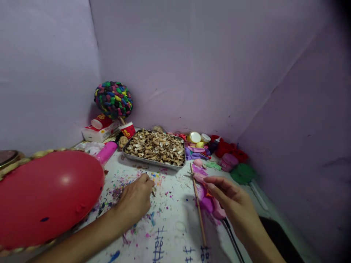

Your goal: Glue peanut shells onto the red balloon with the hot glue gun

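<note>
My left hand [137, 197] is closed low over the middle of the table, with a tan nut shell [154, 191] showing at its fingers. The curled fingers hide most of what lies inside them. On the right, my right hand [236, 201] has its thumb and forefinger at the back of a pink hot glue gun [199, 178]. The gun's metal nozzle points left, and its black cord [233, 239] trails toward me. A thin wooden stick [199, 212] lies lengthwise beside the gun. Behind both hands, a metal tray [153, 162] is heaped with nut shells [157, 146].
A large red balloon [55, 193] with shells along its edge takes up the left. At the back stands a multicoloured ball [113, 100] on a stick in a red cup [127, 129]. Balloons, yellow and white containers [194, 137] and a green object [243, 173] line the back right.
</note>
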Action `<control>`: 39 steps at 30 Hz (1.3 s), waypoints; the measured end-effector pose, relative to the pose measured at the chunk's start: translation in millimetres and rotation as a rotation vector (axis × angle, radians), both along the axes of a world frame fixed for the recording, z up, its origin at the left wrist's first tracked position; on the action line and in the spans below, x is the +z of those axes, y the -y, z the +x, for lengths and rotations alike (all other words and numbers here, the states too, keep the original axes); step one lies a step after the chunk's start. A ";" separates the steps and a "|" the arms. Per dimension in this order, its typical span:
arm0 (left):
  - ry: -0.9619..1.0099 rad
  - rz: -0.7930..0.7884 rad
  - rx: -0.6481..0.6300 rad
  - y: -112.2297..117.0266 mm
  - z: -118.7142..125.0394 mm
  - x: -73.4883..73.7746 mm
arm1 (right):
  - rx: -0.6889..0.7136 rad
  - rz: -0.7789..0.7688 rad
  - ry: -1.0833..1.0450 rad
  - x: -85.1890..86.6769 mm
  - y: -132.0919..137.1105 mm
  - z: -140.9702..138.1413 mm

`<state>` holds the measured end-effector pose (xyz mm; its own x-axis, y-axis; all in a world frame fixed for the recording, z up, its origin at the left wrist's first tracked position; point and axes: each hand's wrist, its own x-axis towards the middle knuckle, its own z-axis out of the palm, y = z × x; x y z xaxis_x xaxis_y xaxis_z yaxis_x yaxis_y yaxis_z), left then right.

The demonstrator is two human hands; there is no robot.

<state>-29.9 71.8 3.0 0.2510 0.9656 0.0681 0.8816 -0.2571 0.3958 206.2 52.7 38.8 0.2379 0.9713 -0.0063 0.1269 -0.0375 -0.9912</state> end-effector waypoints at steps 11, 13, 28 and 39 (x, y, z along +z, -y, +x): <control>0.535 -0.066 0.188 6.1 3.4 2.3 | 0.215 -0.092 -0.090 -26.0 -6.8 -51.9; 0.621 -0.109 0.169 9.0 7.2 0.9 | 0.277 -0.212 -0.189 -34.1 -3.1 -59.8; 0.569 0.025 0.336 -5.3 5.9 -16.3 | 0.411 0.045 0.737 -31.6 -22.1 -76.7; 0.706 0.038 0.282 2.9 9.6 -9.8 | 0.405 0.038 0.912 -30.8 -22.8 -83.8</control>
